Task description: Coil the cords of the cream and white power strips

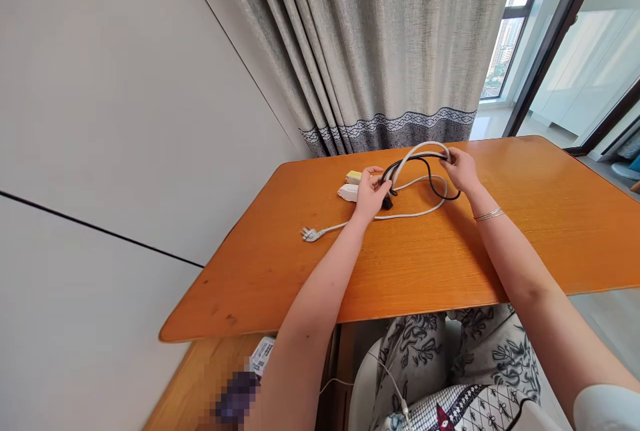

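Observation:
Over the middle of the wooden table, a black cable [429, 171] and a white cable [416, 148] are looped together between my two hands. My left hand [371, 192] pinches the loops at their left end, and my right hand [461, 168] grips them at the right end. More white cable rests on the tabletop, ending in a white plug [311, 235] to the left. A white block [348, 192] and a yellow-topped block [353, 177] lie beside my left hand, partly hidden by it. A small black connector [387, 203] shows just below that hand.
The orange-brown table [300, 291] has a rounded edge close to my lap. A grey curtain [400, 44] hangs behind it, with a white wall [125, 98] at left and a window at right. Below the left front edge are a label and a blurred dark object.

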`<action>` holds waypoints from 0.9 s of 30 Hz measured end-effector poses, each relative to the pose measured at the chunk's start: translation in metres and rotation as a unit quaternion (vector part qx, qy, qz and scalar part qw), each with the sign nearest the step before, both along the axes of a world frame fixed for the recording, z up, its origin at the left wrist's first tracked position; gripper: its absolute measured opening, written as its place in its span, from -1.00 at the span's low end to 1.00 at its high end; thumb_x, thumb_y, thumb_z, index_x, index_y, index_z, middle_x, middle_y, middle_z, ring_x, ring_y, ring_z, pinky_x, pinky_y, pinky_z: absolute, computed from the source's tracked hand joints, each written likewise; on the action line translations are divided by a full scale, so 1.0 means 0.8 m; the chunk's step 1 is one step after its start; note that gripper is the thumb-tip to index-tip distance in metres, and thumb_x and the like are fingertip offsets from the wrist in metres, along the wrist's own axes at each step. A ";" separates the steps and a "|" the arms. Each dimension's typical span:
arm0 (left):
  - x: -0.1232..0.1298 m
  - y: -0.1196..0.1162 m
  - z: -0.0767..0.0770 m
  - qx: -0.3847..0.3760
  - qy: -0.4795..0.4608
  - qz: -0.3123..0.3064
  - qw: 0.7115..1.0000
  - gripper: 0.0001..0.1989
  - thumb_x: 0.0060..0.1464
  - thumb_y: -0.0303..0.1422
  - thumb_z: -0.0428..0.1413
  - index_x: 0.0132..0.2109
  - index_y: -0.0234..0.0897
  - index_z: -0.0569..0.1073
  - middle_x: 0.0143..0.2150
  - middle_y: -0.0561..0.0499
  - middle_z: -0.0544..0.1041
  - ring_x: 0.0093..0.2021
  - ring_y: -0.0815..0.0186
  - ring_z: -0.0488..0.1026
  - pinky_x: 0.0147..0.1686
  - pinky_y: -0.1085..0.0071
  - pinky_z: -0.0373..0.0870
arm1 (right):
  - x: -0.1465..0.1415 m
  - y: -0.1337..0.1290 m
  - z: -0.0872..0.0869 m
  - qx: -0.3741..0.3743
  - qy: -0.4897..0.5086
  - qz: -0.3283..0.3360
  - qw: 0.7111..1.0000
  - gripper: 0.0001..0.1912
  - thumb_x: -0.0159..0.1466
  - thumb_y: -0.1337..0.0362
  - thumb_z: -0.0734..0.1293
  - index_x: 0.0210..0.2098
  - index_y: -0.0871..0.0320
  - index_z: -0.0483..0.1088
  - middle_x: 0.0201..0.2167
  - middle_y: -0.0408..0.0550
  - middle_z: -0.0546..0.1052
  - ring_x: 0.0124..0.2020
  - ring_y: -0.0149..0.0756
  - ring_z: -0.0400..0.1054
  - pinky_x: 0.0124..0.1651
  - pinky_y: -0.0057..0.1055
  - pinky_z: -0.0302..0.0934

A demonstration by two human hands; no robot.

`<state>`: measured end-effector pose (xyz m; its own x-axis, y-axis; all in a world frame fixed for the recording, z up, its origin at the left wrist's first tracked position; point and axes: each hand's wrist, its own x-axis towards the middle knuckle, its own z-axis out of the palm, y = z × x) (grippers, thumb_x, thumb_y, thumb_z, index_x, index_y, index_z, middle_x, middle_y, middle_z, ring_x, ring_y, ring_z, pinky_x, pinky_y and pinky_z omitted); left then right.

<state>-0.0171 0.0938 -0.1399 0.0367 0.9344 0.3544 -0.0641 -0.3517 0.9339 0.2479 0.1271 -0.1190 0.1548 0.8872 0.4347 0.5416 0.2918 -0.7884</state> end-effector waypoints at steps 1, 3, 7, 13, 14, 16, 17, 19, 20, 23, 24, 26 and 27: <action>0.000 0.000 -0.001 0.003 0.016 -0.009 1.000 -0.60 -0.03 -0.25 0.27 -0.10 -0.16 0.26 -0.27 0.04 0.60 -0.28 0.31 0.58 -0.24 0.38 0.50 | 0.007 0.000 0.001 0.026 -0.029 -0.034 0.999 -0.77 0.15 0.31 0.34 -0.21 0.16 0.55 -0.30 -0.02 0.58 -0.23 -0.15 0.41 0.02 -0.15 0.28; 0.000 0.000 -0.004 -0.002 0.037 -0.032 0.999 -0.62 -0.02 -0.21 0.27 -0.12 -0.17 0.30 -0.20 -0.01 0.62 -0.22 0.30 0.59 -0.18 0.37 0.51 | 0.016 0.001 0.002 0.047 -0.060 -0.068 0.995 -0.77 0.14 0.32 0.34 -0.22 0.16 0.56 -0.30 -0.01 0.59 -0.25 -0.15 0.41 -0.02 -0.15 0.30; -0.007 0.002 -0.007 -0.021 0.046 -0.043 0.998 -0.71 0.10 -0.11 0.19 -0.18 -0.22 0.39 -0.21 -0.07 0.64 -0.16 0.21 0.62 -0.08 0.27 0.53 | 0.022 0.002 0.001 0.010 -0.025 -0.030 0.999 -0.76 0.07 0.37 0.37 -0.24 0.20 0.55 -0.37 -0.08 0.56 -0.35 -0.25 0.36 -0.11 -0.22 0.29; -0.016 0.004 -0.009 0.004 0.151 -0.035 0.988 -0.75 0.16 -0.27 -0.03 -0.30 -0.24 0.51 -0.23 -0.07 0.64 -0.13 0.18 0.57 0.01 0.24 0.48 | 0.035 -0.006 0.011 -0.047 0.056 0.091 0.993 -0.73 0.01 0.38 0.38 -0.26 0.23 0.53 -0.36 -0.11 0.53 -0.32 -0.30 0.35 -0.12 -0.28 0.28; -0.016 0.003 -0.009 0.005 0.184 -0.038 0.982 -0.75 0.13 -0.32 -0.04 -0.30 -0.24 0.53 -0.22 -0.06 0.64 -0.11 0.18 0.56 0.04 0.25 0.47 | 0.037 -0.007 0.013 -0.043 0.067 0.097 0.992 -0.72 0.00 0.38 0.36 -0.25 0.23 0.53 -0.34 -0.10 0.54 -0.30 -0.29 0.36 -0.11 -0.28 0.28; -0.016 0.001 -0.010 0.003 0.244 -0.045 0.969 -0.73 0.09 -0.38 -0.06 -0.29 -0.25 0.55 -0.20 -0.04 0.64 -0.09 0.17 0.54 0.07 0.24 0.45 | 0.038 -0.009 0.018 -0.026 0.080 0.084 0.993 -0.71 -0.01 0.40 0.34 -0.26 0.23 0.53 -0.33 -0.09 0.54 -0.28 -0.28 0.37 -0.11 -0.28 0.28; -0.015 0.000 -0.010 0.002 0.264 -0.049 0.963 -0.73 0.07 -0.40 -0.05 -0.27 -0.25 0.56 -0.20 -0.04 0.65 -0.08 0.17 0.54 0.07 0.23 0.44 | 0.038 -0.010 0.020 -0.015 0.085 0.073 0.994 -0.71 -0.01 0.40 0.33 -0.27 0.22 0.52 -0.34 -0.09 0.54 -0.29 -0.28 0.37 -0.12 -0.28 0.28; -0.016 -0.001 -0.012 0.003 0.278 -0.059 0.959 -0.73 0.04 -0.42 -0.03 -0.23 -0.25 0.56 -0.18 -0.03 0.65 -0.08 0.17 0.54 0.07 0.22 0.44 | 0.033 -0.011 0.026 0.010 0.092 0.057 0.994 -0.73 0.00 0.38 0.33 -0.28 0.21 0.51 -0.36 -0.09 0.53 -0.31 -0.29 0.36 -0.14 -0.28 0.28; -0.017 -0.001 -0.012 0.003 0.274 -0.065 0.959 -0.74 0.03 -0.42 -0.01 -0.21 -0.25 0.56 -0.17 -0.03 0.65 -0.08 0.17 0.54 0.07 0.23 0.44 | 0.030 -0.012 0.029 0.023 0.093 0.054 0.994 -0.73 0.01 0.36 0.33 -0.27 0.21 0.51 -0.37 -0.09 0.53 -0.32 -0.30 0.35 -0.15 -0.29 0.27; -0.021 0.001 -0.015 -0.007 0.254 -0.090 0.963 -0.75 -0.01 -0.39 0.07 -0.17 -0.28 0.55 -0.14 -0.05 0.65 -0.09 0.18 0.55 0.03 0.24 0.46 | 0.021 -0.018 0.039 0.050 0.084 0.061 0.993 -0.72 0.03 0.31 0.35 -0.24 0.19 0.52 -0.36 -0.09 0.53 -0.34 -0.32 0.31 -0.19 -0.31 0.25; -0.022 0.002 -0.016 -0.009 0.253 -0.097 0.962 -0.75 -0.02 -0.38 0.10 -0.17 -0.29 0.55 -0.14 -0.07 0.65 -0.10 0.18 0.55 0.01 0.25 0.47 | 0.018 -0.022 0.044 0.051 0.080 0.069 0.993 -0.71 0.03 0.29 0.36 -0.23 0.19 0.53 -0.36 -0.09 0.53 -0.35 -0.32 0.31 -0.20 -0.32 0.24; -0.025 0.005 -0.018 0.002 0.264 -0.110 0.958 -0.77 -0.04 -0.38 0.12 -0.19 -0.32 0.55 -0.16 -0.08 0.64 -0.12 0.18 0.54 0.01 0.25 0.47 | 0.015 -0.033 0.055 0.040 0.073 0.097 0.992 -0.70 0.03 0.24 0.40 -0.23 0.18 0.54 -0.36 -0.10 0.53 -0.35 -0.33 0.30 -0.21 -0.33 0.23; -0.026 0.006 -0.018 0.014 0.273 -0.113 0.955 -0.78 -0.05 -0.38 0.13 -0.21 -0.32 0.56 -0.17 -0.07 0.64 -0.13 0.18 0.53 0.01 0.26 0.46 | 0.015 -0.039 0.061 0.024 0.067 0.119 0.990 -0.69 0.03 0.20 0.43 -0.24 0.18 0.54 -0.37 -0.10 0.53 -0.35 -0.33 0.30 -0.21 -0.33 0.23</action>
<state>-0.0377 0.0983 -0.1546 0.4237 0.8710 0.2486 0.3530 -0.4115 0.8403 0.2600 0.0958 -0.0701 0.0023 0.8840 0.4674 0.3439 0.4382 -0.8305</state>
